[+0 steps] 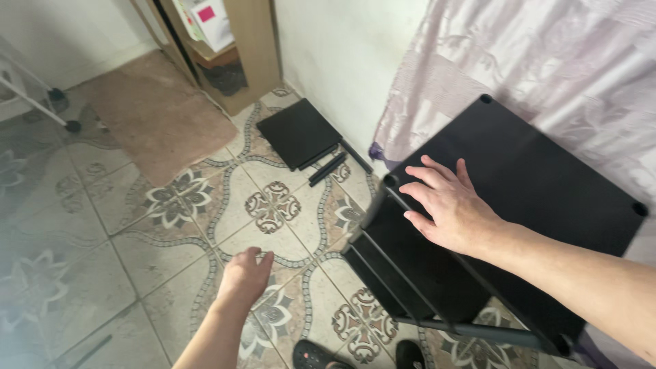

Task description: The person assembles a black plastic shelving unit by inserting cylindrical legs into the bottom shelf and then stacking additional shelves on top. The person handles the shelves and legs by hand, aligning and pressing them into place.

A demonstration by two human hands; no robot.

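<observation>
A black shelf rack [540, 171] with flat panels and thin black rods stands at the right, against a pale lilac curtain [547, 55]. My right hand [447, 205] lies flat on the near left corner of its top panel, fingers spread. My left hand [244, 277] hangs over the patterned tile floor [205, 205] to the left of the rack, fingers loosely curled, holding nothing. A separate black panel [298, 132] lies on the floor by the white wall, with two short black rods [329, 168] beside it.
A brown mat [157, 116] covers the floor at the back left. A wooden cabinet [239, 61] stands beyond it. White frame legs [41, 102] reach in at the far left. Dark sandals [314, 355] show at the bottom edge.
</observation>
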